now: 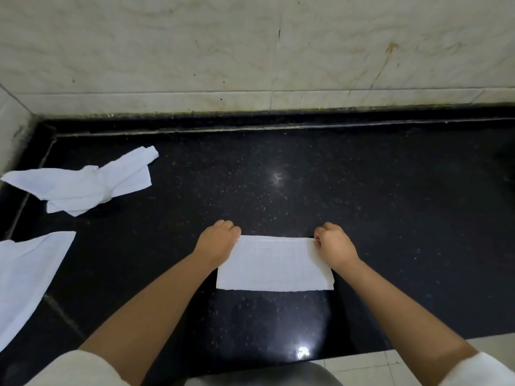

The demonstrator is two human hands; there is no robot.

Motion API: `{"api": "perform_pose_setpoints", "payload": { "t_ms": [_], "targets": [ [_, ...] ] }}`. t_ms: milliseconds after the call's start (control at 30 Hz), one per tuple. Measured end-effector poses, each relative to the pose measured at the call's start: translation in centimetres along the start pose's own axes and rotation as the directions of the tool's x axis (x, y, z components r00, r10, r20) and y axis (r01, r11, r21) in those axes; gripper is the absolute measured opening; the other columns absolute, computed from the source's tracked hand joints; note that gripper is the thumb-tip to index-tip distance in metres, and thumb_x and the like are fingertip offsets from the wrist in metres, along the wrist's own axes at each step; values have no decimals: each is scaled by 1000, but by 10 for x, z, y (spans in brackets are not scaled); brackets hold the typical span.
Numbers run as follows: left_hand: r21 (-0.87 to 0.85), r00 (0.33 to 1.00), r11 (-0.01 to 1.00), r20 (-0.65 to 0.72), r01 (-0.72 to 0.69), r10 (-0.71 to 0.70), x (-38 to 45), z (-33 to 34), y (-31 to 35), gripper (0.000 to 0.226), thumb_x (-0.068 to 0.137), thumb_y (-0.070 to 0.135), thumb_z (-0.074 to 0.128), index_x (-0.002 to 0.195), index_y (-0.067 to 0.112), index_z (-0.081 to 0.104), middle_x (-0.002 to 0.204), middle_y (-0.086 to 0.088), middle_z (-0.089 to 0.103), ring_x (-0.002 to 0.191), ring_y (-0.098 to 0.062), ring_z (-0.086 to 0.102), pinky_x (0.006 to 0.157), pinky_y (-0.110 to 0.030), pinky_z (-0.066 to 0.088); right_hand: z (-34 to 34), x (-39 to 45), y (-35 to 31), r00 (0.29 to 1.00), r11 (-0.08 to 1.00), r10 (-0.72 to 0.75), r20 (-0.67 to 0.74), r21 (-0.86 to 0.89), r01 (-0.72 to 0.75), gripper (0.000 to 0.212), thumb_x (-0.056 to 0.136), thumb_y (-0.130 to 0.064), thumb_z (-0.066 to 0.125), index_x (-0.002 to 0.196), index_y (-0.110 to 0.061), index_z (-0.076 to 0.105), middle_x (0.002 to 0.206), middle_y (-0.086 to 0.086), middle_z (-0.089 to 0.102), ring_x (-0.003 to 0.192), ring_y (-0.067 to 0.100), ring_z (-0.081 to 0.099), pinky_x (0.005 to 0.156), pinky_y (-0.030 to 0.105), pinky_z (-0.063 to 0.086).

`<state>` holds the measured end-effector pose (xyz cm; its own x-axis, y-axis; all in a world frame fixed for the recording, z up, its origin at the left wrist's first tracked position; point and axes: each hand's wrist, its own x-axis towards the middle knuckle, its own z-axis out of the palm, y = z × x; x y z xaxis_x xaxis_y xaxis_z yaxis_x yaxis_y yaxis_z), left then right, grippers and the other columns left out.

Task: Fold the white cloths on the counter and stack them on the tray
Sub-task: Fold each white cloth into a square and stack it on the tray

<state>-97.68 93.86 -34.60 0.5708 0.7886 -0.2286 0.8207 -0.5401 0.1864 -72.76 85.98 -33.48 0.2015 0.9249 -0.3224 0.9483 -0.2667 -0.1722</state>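
Observation:
A white cloth [274, 264], folded into a flat rectangle, lies on the black counter [390, 218] in front of me. My left hand [218, 239] pinches its far left corner with curled fingers. My right hand [333, 243] pinches the far right corner the same way. A crumpled white cloth [83, 182] lies at the back left of the counter. Another white cloth [25, 277] lies spread at the left edge, partly cut off by the frame. No tray is in view.
A pale marble wall [250, 51] rises behind the counter and at the left corner. The counter's front edge runs near my body, with light floor tiles [367, 366] below at the right.

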Motion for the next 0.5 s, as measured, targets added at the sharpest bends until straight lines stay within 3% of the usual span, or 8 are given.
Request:
{"api": "perform_pose_setpoints", "payload": {
  "t_ms": [133,200,267,333,400,467,500],
  "targets": [
    [8,996,999,77,-47,47,4,2,-2,24,100,16,35,122,12,45,120,-5,48,106,-16,48,86,-26,43,-5,1,-6,998,1000,20,67,-5,-20,21,89,3,39,102,-2,56,106,14,50,89,27,50,68,27,33],
    [93,986,988,124,-127,115,3,1,-1,31,100,16,34,130,11,41,124,-6,45,109,-17,47,90,-27,43,-7,3,-6,994,1000,10,105,4,-11,19,89,3,40,98,-4,54,107,14,48,78,22,44,66,27,34],
    [117,976,976,144,-181,164,2,0,-4,28,100,14,34,124,6,46,122,-9,45,104,-19,48,87,-28,42,-10,2,-4,991,999,-24,130,29,21,20,88,3,41,101,-5,54,114,14,51,82,24,49,67,28,37],
    [123,976,975,137,-184,167,1,-16,-7,17,95,7,42,106,4,54,113,-11,49,91,-19,49,76,-28,42,-21,0,-2,990,996,-87,107,27,85,28,87,1,42,110,-4,56,115,14,57,97,27,54,76,29,42],
    [104,959,955,-27,-277,281,3,-34,-16,7,84,1,54,86,2,61,94,-15,56,77,-23,55,63,-32,49,-39,0,-2,985,985,-171,-37,2,171,30,82,1,46,107,-4,62,106,16,64,99,31,57,82,30,42],
    [45,910,942,-250,-332,332,4,-55,-24,16,81,10,52,72,2,63,75,-15,59,62,-29,58,53,-34,51,-64,-1,-4,927,963,-255,-277,18,270,24,73,3,53,90,0,70,86,21,67,83,37,62,76,30,43],
    [40,882,937,-326,-348,341,2,-65,-25,23,82,16,46,73,3,63,73,-14,60,61,-29,58,56,-36,48,-75,-1,-5,886,951,-276,-374,25,307,22,68,2,54,81,0,71,76,21,67,72,38,62,70,28,42]
  ]
}}
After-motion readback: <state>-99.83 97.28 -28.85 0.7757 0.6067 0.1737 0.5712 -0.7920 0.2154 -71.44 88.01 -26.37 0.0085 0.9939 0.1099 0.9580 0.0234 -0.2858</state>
